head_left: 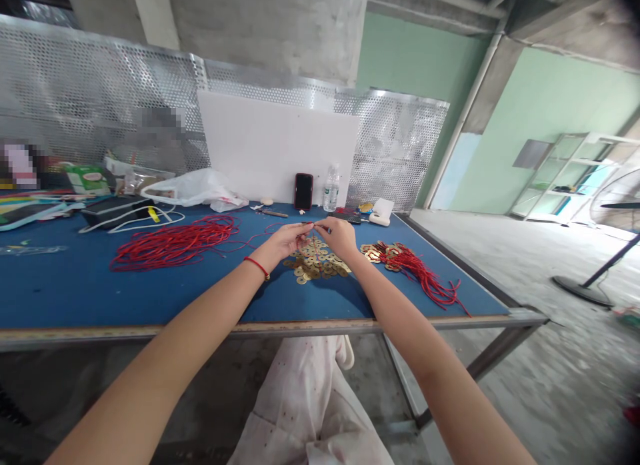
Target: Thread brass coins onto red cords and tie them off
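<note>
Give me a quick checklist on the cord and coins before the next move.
1. The cord pinched by the left hand and right hand: ok.
2. The loose coins heaped together below the hands: ok.
3. The cord bundle on the blue mat free of tangles: cannot tell.
4. The corded coins kept back from the mat's edge: not ok, their cord ends trail to it.
5. A coin on the held cord: cannot tell.

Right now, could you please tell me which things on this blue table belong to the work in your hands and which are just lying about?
In use: left hand, right hand, red cord, brass coins, red-corded coins.
Lying about: phone, water bottle, white plastic bag.
</note>
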`<state>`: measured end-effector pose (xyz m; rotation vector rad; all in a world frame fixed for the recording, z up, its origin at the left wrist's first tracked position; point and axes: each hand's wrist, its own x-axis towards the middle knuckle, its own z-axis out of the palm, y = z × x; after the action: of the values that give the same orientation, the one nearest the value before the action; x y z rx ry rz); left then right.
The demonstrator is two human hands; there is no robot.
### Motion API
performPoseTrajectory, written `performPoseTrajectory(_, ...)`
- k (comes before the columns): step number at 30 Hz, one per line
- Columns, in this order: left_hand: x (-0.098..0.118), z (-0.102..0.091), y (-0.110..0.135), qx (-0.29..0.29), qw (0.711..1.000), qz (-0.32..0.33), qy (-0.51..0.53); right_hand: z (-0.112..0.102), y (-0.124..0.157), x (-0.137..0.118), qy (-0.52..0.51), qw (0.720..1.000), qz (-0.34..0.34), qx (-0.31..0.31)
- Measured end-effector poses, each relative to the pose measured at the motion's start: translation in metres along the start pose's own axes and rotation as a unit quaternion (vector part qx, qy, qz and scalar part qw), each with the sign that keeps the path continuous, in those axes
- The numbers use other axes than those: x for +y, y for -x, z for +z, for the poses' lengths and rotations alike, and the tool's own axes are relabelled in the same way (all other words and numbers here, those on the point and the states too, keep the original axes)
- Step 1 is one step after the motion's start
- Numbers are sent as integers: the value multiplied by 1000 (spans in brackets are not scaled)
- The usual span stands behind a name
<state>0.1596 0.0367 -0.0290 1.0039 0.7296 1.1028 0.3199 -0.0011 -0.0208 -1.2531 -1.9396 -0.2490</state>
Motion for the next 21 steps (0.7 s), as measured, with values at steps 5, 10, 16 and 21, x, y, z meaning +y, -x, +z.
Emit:
performPoseTrajectory(5, -2, -2, -4, 14, 998, 6, 69, 1, 2, -8, 8, 1000, 0, 30)
performPoseTrajectory(10, -10, -7, -12, -19, 995, 14, 102, 8, 6, -17, 33, 999, -26, 24)
performPoseTrajectory(16, -10, -4, -7, 0, 997, 50, 62, 8, 6, -21, 26, 999, -31, 3)
performPoseTrajectory(21, -5, 3, -1, 47, 996, 61, 51, 16, 1, -15, -114, 992, 62, 0)
